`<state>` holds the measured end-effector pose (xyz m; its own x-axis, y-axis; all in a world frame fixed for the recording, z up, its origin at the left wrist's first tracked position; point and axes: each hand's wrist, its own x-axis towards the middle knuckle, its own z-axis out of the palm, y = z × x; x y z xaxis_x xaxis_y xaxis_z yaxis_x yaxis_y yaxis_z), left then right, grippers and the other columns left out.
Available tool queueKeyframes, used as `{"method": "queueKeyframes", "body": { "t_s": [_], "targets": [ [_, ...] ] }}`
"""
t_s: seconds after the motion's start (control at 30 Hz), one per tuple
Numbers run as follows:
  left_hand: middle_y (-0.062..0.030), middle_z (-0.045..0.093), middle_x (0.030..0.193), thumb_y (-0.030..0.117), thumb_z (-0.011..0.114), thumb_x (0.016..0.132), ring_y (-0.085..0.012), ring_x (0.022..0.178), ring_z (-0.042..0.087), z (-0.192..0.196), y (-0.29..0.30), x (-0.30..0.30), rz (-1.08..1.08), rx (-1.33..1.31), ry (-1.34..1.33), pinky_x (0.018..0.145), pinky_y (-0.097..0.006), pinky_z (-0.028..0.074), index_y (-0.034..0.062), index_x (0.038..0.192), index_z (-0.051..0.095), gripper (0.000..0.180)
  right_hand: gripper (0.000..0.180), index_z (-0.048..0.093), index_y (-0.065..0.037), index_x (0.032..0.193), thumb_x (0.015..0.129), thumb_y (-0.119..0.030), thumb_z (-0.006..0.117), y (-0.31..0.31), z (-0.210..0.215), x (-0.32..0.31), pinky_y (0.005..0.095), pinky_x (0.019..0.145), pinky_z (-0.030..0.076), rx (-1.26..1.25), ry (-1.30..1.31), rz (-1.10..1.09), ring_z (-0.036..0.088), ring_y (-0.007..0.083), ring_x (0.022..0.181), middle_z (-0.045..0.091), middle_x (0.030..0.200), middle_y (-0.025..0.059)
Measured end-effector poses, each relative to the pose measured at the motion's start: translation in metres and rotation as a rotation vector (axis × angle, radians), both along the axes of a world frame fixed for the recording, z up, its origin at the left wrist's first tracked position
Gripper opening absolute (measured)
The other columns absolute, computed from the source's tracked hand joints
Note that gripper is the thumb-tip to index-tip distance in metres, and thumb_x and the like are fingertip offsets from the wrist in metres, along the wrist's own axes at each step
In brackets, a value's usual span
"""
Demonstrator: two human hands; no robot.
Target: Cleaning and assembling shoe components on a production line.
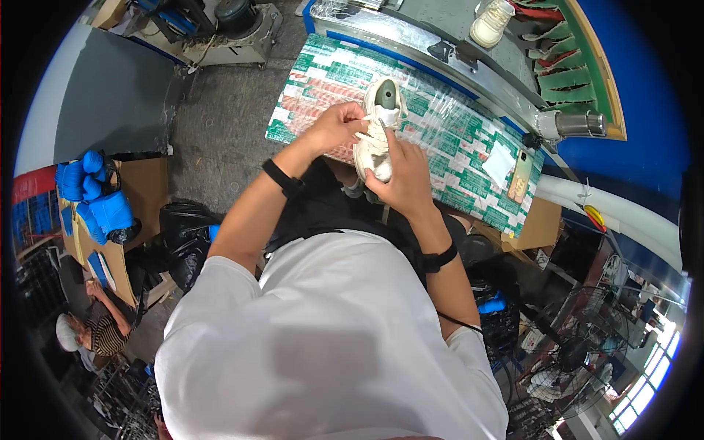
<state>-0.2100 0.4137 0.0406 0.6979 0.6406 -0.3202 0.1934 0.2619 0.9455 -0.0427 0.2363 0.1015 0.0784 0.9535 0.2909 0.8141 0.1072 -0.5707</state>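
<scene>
Green-patterned tabletop (447,125) carries a white shoe (378,125) near its near edge; left hand (334,126) pinches a lace (364,117), right hand (402,174) grips the toe. Phone (521,176) and paper (499,163) lie right.

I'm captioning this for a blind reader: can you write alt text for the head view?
Seen from above, a person in a white shirt holds a white shoe on a green patterned table, the left hand pulling a lace and the right hand cupping the toe. A phone lies to the right, another white shoe beyond.
</scene>
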Motion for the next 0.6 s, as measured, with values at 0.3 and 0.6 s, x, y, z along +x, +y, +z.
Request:
{"method": "queueKeyframes", "body": {
  "t_s": [0.3, 0.6],
  "targets": [
    [-0.0204, 0.072, 0.138, 0.028, 0.086, 0.098, -0.0358, 0.127, 0.07, 0.048, 0.068, 0.013, 0.025, 0.909, 0.332, 0.111, -0.043, 0.057, 0.0015, 0.143, 0.067, 0.055, 0.088, 0.058, 0.008, 0.153, 0.08, -0.034, 0.087, 0.013, -0.006, -0.011, 0.0505, 0.091, 0.049, 0.04, -0.264, -0.006, 0.063, 0.0375, 0.099, 0.066, 0.11, 0.0171],
    [-0.0204, 0.07, 0.151, 0.042, 0.096, 0.087, -0.0335, 0.134, 0.069, 0.028, 0.06, 0.045, -0.223, 0.458, 0.148, 0.113, -0.042, 0.055, 0.0143, 0.16, 0.062, 0.085, 0.068, 0.067, 0.01, 0.141, 0.089, -0.031, 0.081, 0.02, 0.028, -0.014, 0.047, 0.095, 0.057, -0.328, 0.512, -0.018, 0.073, 0.0419, 0.104, 0.074, 0.116, 0.027]
  ]
}}
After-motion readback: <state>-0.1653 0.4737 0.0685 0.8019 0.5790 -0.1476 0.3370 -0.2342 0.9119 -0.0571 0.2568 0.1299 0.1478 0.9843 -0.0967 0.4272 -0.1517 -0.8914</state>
